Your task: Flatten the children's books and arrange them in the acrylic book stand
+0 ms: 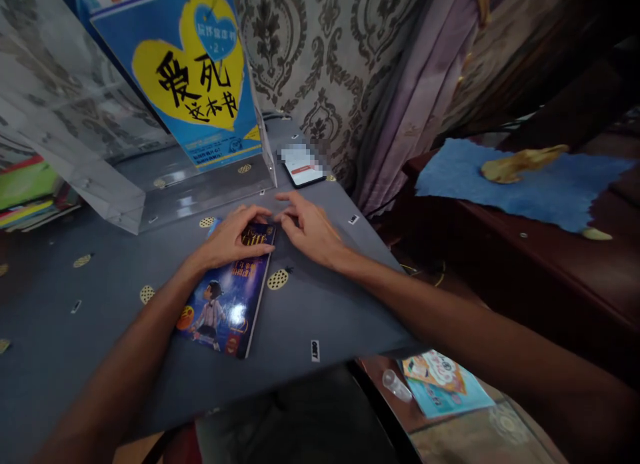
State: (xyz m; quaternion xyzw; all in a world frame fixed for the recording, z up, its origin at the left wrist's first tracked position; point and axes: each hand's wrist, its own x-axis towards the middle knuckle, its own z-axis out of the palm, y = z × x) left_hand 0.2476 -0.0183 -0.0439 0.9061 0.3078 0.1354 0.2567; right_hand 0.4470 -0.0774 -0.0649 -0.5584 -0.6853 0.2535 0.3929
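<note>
A blue-purple paperback book (230, 304) lies shut on the grey table, a cartoon figure on its glossy cover. My left hand (235, 237) rests across the upper part of this book, thumb apart from the fingers and fingertips near the top edge. The hand covers part of the title. Just right of the book's top corner is my right hand (310, 231), low over the table. Its fingers are loosely bent and apart, with nothing between them. The two hands' fingertips come close to each other.
A clear acrylic stand (200, 201) holds a large blue book (200, 84) with a yellow heart. Beside it lies a phone (303, 167) with a lit screen. Stacked books (25, 194) sit far left. At right, a blue cloth (525, 184) covers dark red furniture. Below are a booklet (445, 391) and a plastic cup (397, 386).
</note>
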